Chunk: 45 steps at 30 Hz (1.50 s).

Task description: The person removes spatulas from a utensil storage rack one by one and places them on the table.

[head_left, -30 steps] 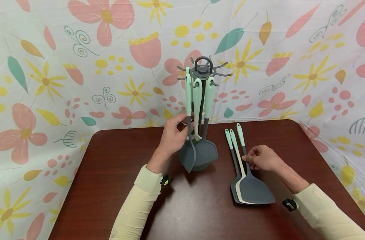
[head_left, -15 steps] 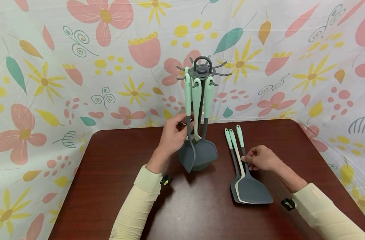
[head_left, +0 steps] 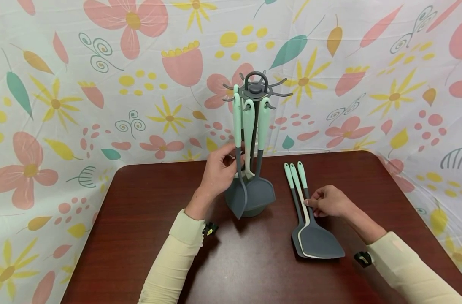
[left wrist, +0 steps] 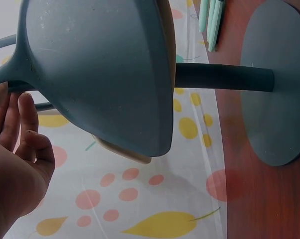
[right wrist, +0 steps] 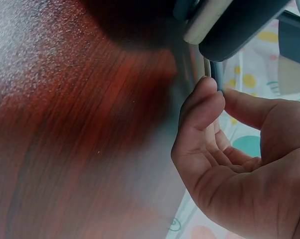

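Note:
My left hand [head_left: 220,169] reaches in among the utensils on the grey utensil stand [head_left: 256,89] and seems to grip its post, which the hanging tools partly hide. Dark-bladed turners [head_left: 262,192] with mint handles hang from its hooks; in the left wrist view a broad blade [left wrist: 100,74] covers part of the post [left wrist: 225,76]. To the right, my right hand [head_left: 329,201] pinches the dark shaft of a spatula [head_left: 322,241] between thumb and fingers. Beneath and beside this spatula lie a cream one [head_left: 303,236] and another dark one [head_left: 296,242], their handles side by side.
The stand's round base [left wrist: 274,114] rests on a dark red-brown table [head_left: 147,236]. Several bare hooks [head_left: 282,93] stick out at its top right. A flower-printed cloth [head_left: 177,97] hangs close behind the table's back edge.
The gripped spatula has shifted slightly left and toward me, its handle now close beside the other two. My right hand moved a little left with it. The left hand stayed in place.

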Available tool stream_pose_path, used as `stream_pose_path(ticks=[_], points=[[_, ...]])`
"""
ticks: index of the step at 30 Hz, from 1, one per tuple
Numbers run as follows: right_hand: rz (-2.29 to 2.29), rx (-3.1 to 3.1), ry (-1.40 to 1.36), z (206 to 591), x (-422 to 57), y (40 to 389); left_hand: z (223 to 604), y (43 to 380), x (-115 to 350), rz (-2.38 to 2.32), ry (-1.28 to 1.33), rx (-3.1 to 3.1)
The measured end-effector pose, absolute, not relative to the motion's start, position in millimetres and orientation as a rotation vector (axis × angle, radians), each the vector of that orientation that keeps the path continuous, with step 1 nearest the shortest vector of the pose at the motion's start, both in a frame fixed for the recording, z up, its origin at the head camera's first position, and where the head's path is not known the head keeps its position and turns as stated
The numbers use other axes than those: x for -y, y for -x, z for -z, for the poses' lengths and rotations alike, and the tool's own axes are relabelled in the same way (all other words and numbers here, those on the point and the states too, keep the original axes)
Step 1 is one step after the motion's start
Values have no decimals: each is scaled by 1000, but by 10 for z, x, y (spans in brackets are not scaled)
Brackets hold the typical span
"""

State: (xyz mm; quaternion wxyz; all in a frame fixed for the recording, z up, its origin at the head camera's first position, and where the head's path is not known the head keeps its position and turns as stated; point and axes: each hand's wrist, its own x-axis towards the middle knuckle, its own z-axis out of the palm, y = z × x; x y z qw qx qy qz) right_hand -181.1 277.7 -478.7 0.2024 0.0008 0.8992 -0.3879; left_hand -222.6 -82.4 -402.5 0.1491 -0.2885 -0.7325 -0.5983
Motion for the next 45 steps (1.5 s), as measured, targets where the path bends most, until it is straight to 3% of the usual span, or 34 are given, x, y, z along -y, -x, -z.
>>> stream_pose_path(ticks=[45], points=[[1027, -2531, 21, 4840, -2783, 1799, 4023, 2226, 824, 1751, 825, 2105]])
